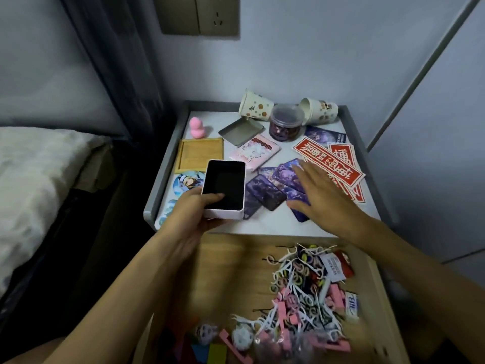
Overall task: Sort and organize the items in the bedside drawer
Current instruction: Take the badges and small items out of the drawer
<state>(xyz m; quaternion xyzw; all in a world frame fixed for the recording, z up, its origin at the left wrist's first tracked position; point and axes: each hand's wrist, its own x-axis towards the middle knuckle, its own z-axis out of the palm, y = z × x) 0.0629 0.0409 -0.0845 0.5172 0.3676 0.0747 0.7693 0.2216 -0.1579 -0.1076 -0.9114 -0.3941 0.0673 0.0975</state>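
Fingers and thumb of the left hand (193, 211) clamp the near end of a white rectangular box with a dark inside (224, 187), thumb laid inside it, held over the left part of the white bedside tabletop with a raised grey rim (168, 164). Right of centre, the right hand (319, 194) lies flat with its fingers (301, 170) straight and spread apart on a fan of glossy purple picture cards (270, 191). Red-and-white printed stickers (332, 164) overlap just right of the cards. Along the far rim, two spotted paper cups (256, 106) lie tipped on their sides with a clear round plastic tub (286, 122) between them. A shallow silver tin lid (240, 131), a pink gourd-shaped sponge (196, 127), a square yellow wooden tray (200, 155) and a pink cartoon packet (256, 152) fill the middle left. Across the bottom of the frame the pale wooden drawer (223, 271) stands pulled open, with a tangled heap of white floss picks, small coloured hair ties and pink clips (301, 285) on its right side. A beige wall socket (200, 14) sits at top centre on the grey-blue wall, a dark curtain (112, 61) hangs at upper left, and a bed with white bedding (31, 179) fills the left edge.
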